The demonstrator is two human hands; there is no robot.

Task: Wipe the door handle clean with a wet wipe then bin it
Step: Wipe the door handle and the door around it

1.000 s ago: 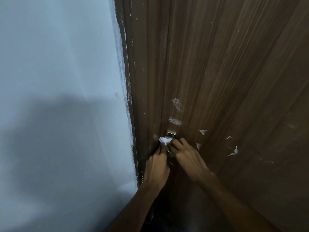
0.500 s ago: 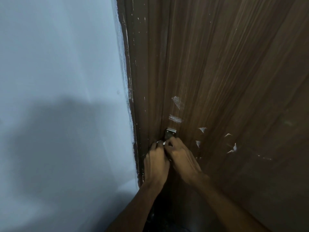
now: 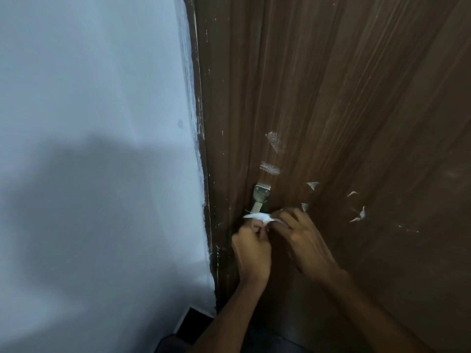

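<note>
A silver metal door handle (image 3: pixel 260 197) is fixed near the left edge of a dark brown wooden door (image 3: pixel 344 98). Only its top mounting plate and a short length of the bar show; the lower part is hidden behind my hands. A small white wet wipe (image 3: pixel 262 217) is stretched across the bar just below the plate. My left hand (image 3: pixel 251 248) pinches the wipe's left side, fingers curled shut. My right hand (image 3: pixel 303 238) holds the wipe's right end with its fingertips, lying against the door.
A pale blue-white wall (image 3: pixel 89 149) fills the left half, meeting the door frame (image 3: pixel 204 174), which has white paint smears. Several whitish scuff marks (image 3: pixel 274 142) dot the door above and right of the handle. A dark floor strip (image 3: pixel 191 324) shows at the bottom.
Both hands have slid down the handle, uncovering the top plate and upper bar. The wipe, hidden under my fingers half a second ago, shows again, stretched between the hands.
</note>
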